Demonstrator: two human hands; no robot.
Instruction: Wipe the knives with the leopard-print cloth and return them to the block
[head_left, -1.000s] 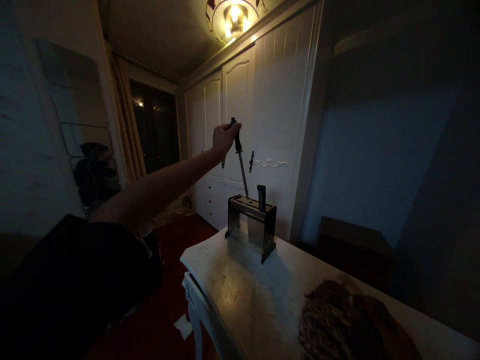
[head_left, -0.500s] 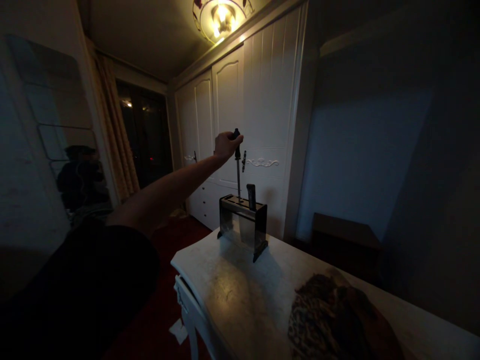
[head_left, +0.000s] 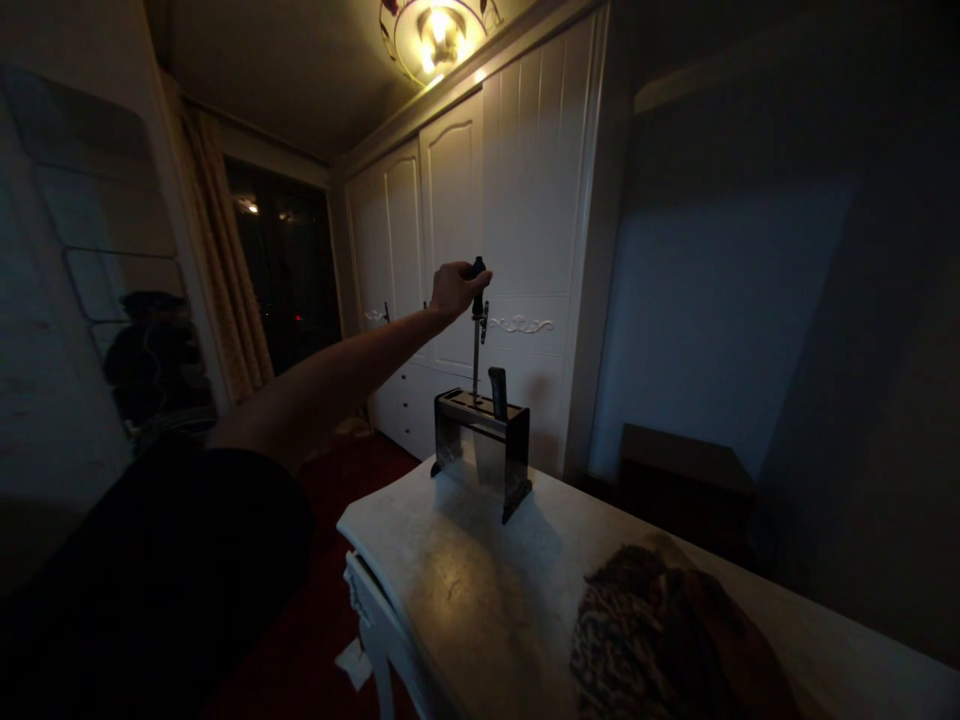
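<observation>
My left hand [head_left: 456,290] is stretched far out, its fingers wrapped round the black handle of a sharpening steel [head_left: 476,340]. The thin rod hangs upright, its tip in a slot on top of the knife block [head_left: 480,450]. This dark block with clear sides stands at the far end of the white table [head_left: 480,600]. A second black handle [head_left: 497,392] sticks up from the block just right of the rod. A wide blade shows through the block's clear side. My right hand is out of sight.
A patterned brown cloth [head_left: 660,640] lies on the table at the near right. White wardrobe doors [head_left: 517,220] rise behind the block. A dark low cabinet [head_left: 682,470] stands at the right wall. A mirror [head_left: 127,330] hangs on the left wall, and a scrap of paper [head_left: 351,660] lies on the red floor.
My left hand has come down with the steel. The rod was tilted above the block and now stands upright, lower in its slot.
</observation>
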